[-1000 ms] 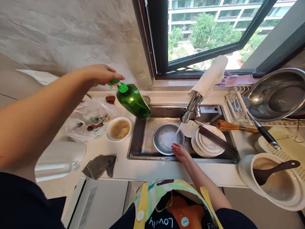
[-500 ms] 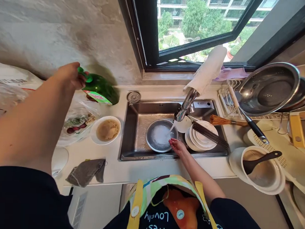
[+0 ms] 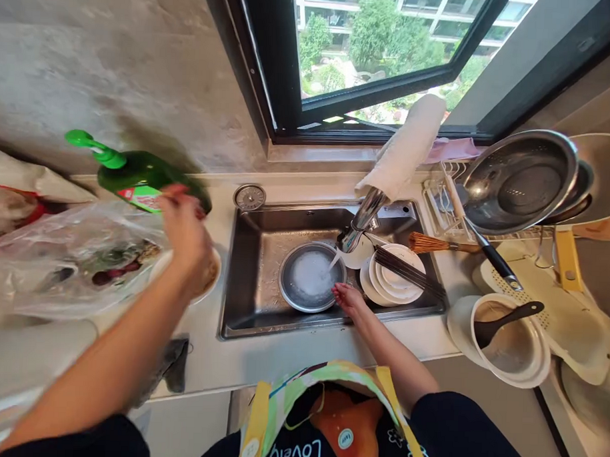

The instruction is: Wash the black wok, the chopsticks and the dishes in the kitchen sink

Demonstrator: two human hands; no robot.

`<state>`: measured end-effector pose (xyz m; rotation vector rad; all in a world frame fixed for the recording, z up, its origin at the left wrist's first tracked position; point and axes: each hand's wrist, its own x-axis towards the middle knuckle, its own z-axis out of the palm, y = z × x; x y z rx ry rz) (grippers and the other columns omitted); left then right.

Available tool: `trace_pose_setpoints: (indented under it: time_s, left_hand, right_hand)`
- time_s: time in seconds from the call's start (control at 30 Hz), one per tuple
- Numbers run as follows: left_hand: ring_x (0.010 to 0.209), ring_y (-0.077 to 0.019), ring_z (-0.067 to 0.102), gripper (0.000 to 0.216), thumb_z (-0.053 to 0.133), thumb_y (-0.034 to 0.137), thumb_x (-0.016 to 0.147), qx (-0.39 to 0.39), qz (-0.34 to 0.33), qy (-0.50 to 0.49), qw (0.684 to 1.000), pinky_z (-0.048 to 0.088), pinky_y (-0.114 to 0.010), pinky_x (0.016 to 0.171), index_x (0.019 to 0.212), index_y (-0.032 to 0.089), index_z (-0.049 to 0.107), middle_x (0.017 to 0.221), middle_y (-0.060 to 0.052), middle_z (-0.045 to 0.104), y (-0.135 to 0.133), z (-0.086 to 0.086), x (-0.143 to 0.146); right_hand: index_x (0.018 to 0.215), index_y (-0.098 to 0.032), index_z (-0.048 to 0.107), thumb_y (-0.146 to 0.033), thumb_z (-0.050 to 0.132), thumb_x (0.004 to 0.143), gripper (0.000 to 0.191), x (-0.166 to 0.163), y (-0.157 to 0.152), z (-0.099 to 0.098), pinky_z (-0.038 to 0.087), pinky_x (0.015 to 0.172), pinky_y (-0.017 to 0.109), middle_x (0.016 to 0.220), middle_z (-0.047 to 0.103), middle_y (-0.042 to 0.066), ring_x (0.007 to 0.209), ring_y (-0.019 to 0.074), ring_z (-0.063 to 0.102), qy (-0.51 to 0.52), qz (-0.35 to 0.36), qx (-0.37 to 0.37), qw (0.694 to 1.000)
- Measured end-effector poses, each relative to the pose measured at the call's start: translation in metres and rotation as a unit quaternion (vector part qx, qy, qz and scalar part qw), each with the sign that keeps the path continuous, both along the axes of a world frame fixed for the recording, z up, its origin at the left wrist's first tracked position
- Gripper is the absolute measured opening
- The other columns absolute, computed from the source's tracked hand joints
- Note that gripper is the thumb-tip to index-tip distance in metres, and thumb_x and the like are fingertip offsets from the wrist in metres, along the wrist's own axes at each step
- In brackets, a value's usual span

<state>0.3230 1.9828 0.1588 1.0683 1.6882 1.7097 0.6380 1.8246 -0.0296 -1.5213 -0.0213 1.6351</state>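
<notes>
A green dish-soap bottle (image 3: 137,176) with a green pump leans on the counter by the back wall, left of the sink (image 3: 254,253). My left hand (image 3: 185,231) hovers just in front of it, blurred by motion, its fingertips close to the bottle's label. My right hand (image 3: 350,298) is at the sink's front edge, fingers curled on the rim of a round metal bowl (image 3: 303,275). Water runs from the faucet (image 3: 360,220) into that bowl.
Stacked white plates (image 3: 393,281) with dark chopsticks (image 3: 408,272) fill the sink's right side. A white bowl (image 3: 210,275) of brown leftovers and a plastic bag (image 3: 68,253) lie left of the sink. A colander (image 3: 521,179), a brush (image 3: 434,244) and a pot with a spoon (image 3: 511,342) stand right.
My left hand carried the green bottle from over the sink to the back-left counter and has drawn back from it. My right hand stayed at the metal bowl.
</notes>
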Motion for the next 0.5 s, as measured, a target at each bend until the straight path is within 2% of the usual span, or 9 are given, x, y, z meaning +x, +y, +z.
trace_pose_setpoints:
  time_s: [0.03,0.07,0.13,0.17,0.2,0.27,0.37,0.43,0.5]
  left_hand:
    - [0.063,-0.0071,0.041,0.02,0.053,0.018,0.071,-0.021,-0.063,-0.066,0.996,0.033,-0.02,0.059,0.089,0.019,0.047,0.077,0.004,0.047,-0.017,-0.022,0.026]
    - [0.06,-0.0069,0.041,0.019,0.056,0.018,0.069,-0.102,-0.165,-0.129,0.972,0.033,-0.02,0.058,0.087,0.018,0.05,0.073,0.004,0.048,-0.034,-0.046,0.05]
    - [0.06,-0.0089,0.049,0.018,0.062,0.019,0.067,-0.353,-0.334,-0.228,0.844,0.036,-0.021,0.057,0.083,0.016,0.055,0.072,0.002,0.054,-0.063,-0.094,0.09]
    - [0.06,-0.0093,0.051,0.018,0.063,0.017,0.066,-0.44,-0.339,-0.257,0.791,0.037,-0.021,0.056,0.083,0.016,0.056,0.073,0.0,0.056,-0.073,-0.117,0.106]
    - [0.058,-0.0088,0.051,0.016,0.063,0.014,0.066,-0.485,-0.308,-0.27,0.773,0.036,-0.021,0.054,0.081,0.016,0.057,0.072,0.0,0.056,-0.082,-0.137,0.119]
    - [0.057,-0.008,0.051,0.015,0.06,0.01,0.068,-0.509,-0.287,-0.274,0.764,0.036,-0.019,0.053,0.081,0.015,0.057,0.072,0.0,0.055,-0.092,-0.171,0.137]
    - [0.057,-0.0065,0.051,0.013,0.058,0.01,0.072,-0.501,-0.266,-0.283,0.773,0.037,-0.018,0.052,0.083,0.017,0.056,0.074,0.001,0.055,-0.094,-0.2,0.146]
    - [0.057,-0.0062,0.052,0.013,0.058,0.012,0.073,-0.493,-0.257,-0.295,0.777,0.038,-0.017,0.052,0.085,0.017,0.056,0.074,0.001,0.056,-0.091,-0.211,0.143]
    - [0.056,-0.006,0.052,0.012,0.057,0.013,0.075,-0.483,-0.248,-0.304,0.783,0.038,-0.017,0.052,0.086,0.017,0.057,0.075,0.001,0.056,-0.088,-0.217,0.133]
  right_hand:
    - [0.068,-0.017,0.055,-0.014,0.067,0.066,0.013,0.004,0.003,0.008,0.038,0.043,0.017,0.054,0.058,-0.003,0.045,0.007,0.049,-0.023,-0.011,0.011,1.0]
    - [0.069,-0.018,0.055,-0.017,0.067,0.068,0.013,0.009,0.007,0.021,0.037,0.044,0.017,0.053,0.056,-0.004,0.045,0.0064,0.047,-0.062,-0.029,0.039,0.997]
    - [0.075,-0.018,0.057,-0.025,0.067,0.071,0.013,0.023,0.02,0.059,0.038,0.049,0.018,0.057,0.055,-0.006,0.049,0.0061,0.047,-0.177,-0.074,0.15,0.97]
    - [0.081,-0.019,0.058,-0.029,0.066,0.073,0.016,0.032,0.03,0.084,0.04,0.052,0.018,0.062,0.056,-0.006,0.054,0.0064,0.048,-0.244,-0.095,0.228,0.938]
    - [0.087,-0.019,0.059,-0.034,0.065,0.075,0.02,0.04,0.041,0.111,0.042,0.058,0.019,0.07,0.058,-0.004,0.06,0.0069,0.051,-0.289,-0.099,0.302,0.903]
    - [0.098,-0.019,0.059,-0.047,0.055,0.081,0.034,0.053,0.067,0.168,0.044,0.062,0.02,0.085,0.061,-0.001,0.069,0.0074,0.053,-0.289,-0.089,0.397,0.867]
    - [0.101,-0.017,0.058,-0.056,0.046,0.084,0.045,0.06,0.1,0.238,0.047,0.063,0.023,0.09,0.061,0.003,0.079,0.0115,0.059,-0.231,-0.023,0.443,0.866]
    - [0.102,-0.016,0.058,-0.051,0.05,0.083,0.04,0.057,0.107,0.264,0.049,0.068,0.028,0.094,0.061,0.004,0.09,0.0167,0.061,-0.233,-0.01,0.466,0.853]
    - [0.107,-0.018,0.056,-0.043,0.054,0.082,0.036,0.052,0.095,0.275,0.051,0.073,0.035,0.101,0.06,0.005,0.099,0.0218,0.059,-0.263,-0.051,0.493,0.828]
